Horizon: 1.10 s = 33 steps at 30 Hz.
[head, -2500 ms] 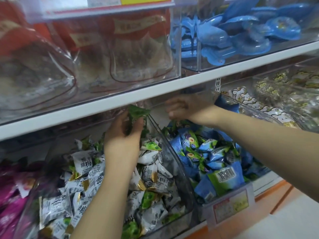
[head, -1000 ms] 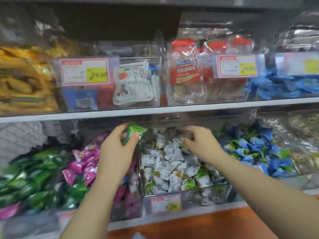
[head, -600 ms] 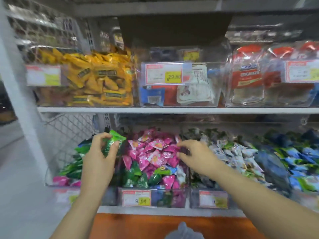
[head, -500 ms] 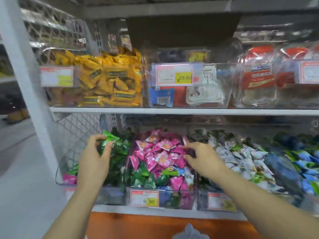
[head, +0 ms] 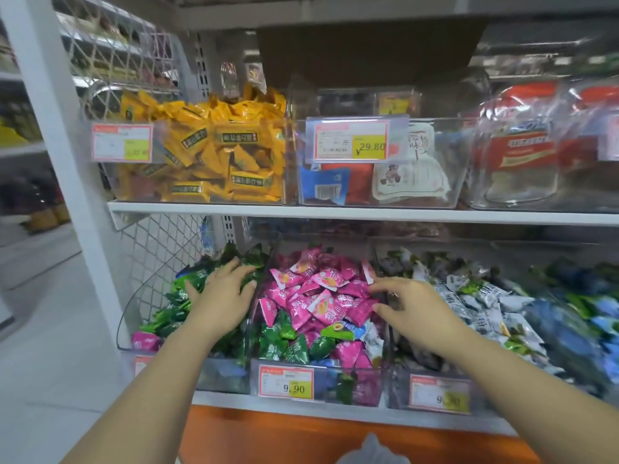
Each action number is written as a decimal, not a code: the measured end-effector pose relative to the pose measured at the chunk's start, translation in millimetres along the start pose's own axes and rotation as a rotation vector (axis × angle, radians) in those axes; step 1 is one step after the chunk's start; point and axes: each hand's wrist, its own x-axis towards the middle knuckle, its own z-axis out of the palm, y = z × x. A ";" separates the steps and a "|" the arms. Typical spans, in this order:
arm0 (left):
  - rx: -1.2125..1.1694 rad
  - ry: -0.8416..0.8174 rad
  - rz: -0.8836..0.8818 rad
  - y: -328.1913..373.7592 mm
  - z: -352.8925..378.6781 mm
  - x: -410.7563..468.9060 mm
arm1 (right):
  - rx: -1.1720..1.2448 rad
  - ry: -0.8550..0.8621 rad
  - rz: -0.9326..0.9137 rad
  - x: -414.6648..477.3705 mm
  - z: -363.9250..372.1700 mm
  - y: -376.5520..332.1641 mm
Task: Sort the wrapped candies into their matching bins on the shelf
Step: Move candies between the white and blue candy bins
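On the lower shelf stand clear bins side by side. At far left is the green bin, heaped with green candies. The left hand lies palm down on that heap with its fingers spread. Its grip is slack and has hold of nothing that shows. One pink candy sits at the near left corner of this bin.

Just right of it is the pink bin, full of pink candies. Several stray green candies lie in its near part, behind a price label reading 9.90. The right hand hangs over the wall between this bin and the next. Its fingers are loosely extended toward the pink heap, and its grip is loose with nothing in it. Whether the fingertips touch the wrappers I cannot tell.

Farther right lie white candies, then blurred blue candies.

On the upper shelf are yellow packs at left, a bin with a 29.80 label in the middle, and jars at right.
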 end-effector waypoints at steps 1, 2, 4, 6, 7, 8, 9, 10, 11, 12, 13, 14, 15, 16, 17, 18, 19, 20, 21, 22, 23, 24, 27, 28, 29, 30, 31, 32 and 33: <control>-0.032 0.055 0.015 6.8 -2.2 -4.0 | 0.007 0.005 -0.009 -2.2 -3.5 2.4; -0.063 0.105 0.032 15.6 -3.8 -7.9 | 0.014 0.009 -0.013 -5.5 -8.1 4.7; -0.120 0.179 0.085 39.1 -6.4 -13.8 | 0.011 0.007 -0.009 -14.8 -20.5 11.0; -0.185 0.206 0.173 69.3 -5.2 -17.5 | 0.004 0.023 0.000 -26.0 -34.5 21.5; -0.222 0.206 0.227 86.0 -2.9 -19.3 | 0.008 0.038 0.011 -32.1 -41.9 28.5; -0.257 0.204 0.280 103.4 0.7 -20.7 | 0.015 0.056 0.025 -39.2 -49.6 36.3; -0.289 0.200 0.330 121.4 5.3 -22.3 | 0.020 0.074 0.048 -45.7 -56.7 44.8; -0.322 0.189 0.376 139.3 11.1 -24.5 | 0.022 0.097 0.071 -52.7 -63.9 53.6; -0.353 0.171 0.420 157.1 17.5 -26.7 | 0.028 0.124 0.102 -60.1 -70.9 63.5; -0.378 0.151 0.461 175.0 24.3 -29.3 | 0.045 0.158 0.133 -67.9 -77.6 73.4; -0.397 0.124 0.494 192.1 31.4 -31.7 | 0.074 0.188 0.169 -75.9 -83.6 83.7; -0.417 0.097 0.524 208.4 38.9 -34.3 | 0.105 0.219 0.203 -84.3 -89.0 94.3; -0.428 0.071 0.554 223.6 47.1 -36.4 | 0.139 0.257 0.237 -92.1 -93.4 106.5; -0.426 0.047 0.587 238.1 56.0 -38.3 | 0.174 0.306 0.264 -99.9 -97.3 119.4; -0.413 0.023 0.619 252.1 64.3 -40.5 | 0.211 0.357 0.292 -107.6 -101.0 132.4; -0.401 -0.003 0.649 265.5 72.6 -41.8 | 0.231 0.404 0.318 -115.1 -104.1 145.4; -0.389 -0.031 0.675 279.0 79.7 -43.4 | 0.238 0.447 0.346 -121.2 -106.7 158.9; -0.373 -0.056 0.699 291.9 86.9 -43.9 | 0.235 0.492 0.367 -127.4 -109.6 172.6; -0.354 -0.076 0.721 304.1 92.7 -43.7 | 0.228 0.529 0.388 -132.1 -112.1 186.7; -0.339 -0.093 0.740 314.7 97.6 -41.8 | 0.211 0.552 0.403 -136.0 -115.5 199.1; -0.334 -0.108 0.752 324.6 101.3 -39.4 | 0.185 0.564 0.424 -139.5 -119.7 211.0; -0.342 -0.122 0.757 333.2 105.0 -35.6 | 0.157 0.569 0.442 -142.7 -124.6 221.6; -0.372 -0.156 0.747 357.2 112.4 -25.2 | 0.072 0.579 0.492 -154.4 -139.9 248.6; -0.352 -0.164 0.748 365.0 115.4 -21.5 | 0.036 0.585 0.517 -159.1 -143.9 257.5; -0.323 -0.177 0.751 373.5 118.3 -19.4 | -0.003 0.590 0.547 -164.1 -146.7 266.7; -0.296 -0.201 0.758 382.0 121.8 -16.6 | -0.036 0.593 0.570 -169.5 -148.9 275.1; -0.278 -0.237 0.770 390.8 125.2 -14.8 | -0.055 0.585 0.588 -174.4 -149.9 282.4; -0.280 -0.283 0.782 399.4 129.7 -11.8 | -0.064 0.573 0.589 -179.0 -151.1 288.1; -0.300 -0.329 0.798 409.1 134.5 -9.7 | -0.060 0.567 0.578 -182.8 -151.4 294.3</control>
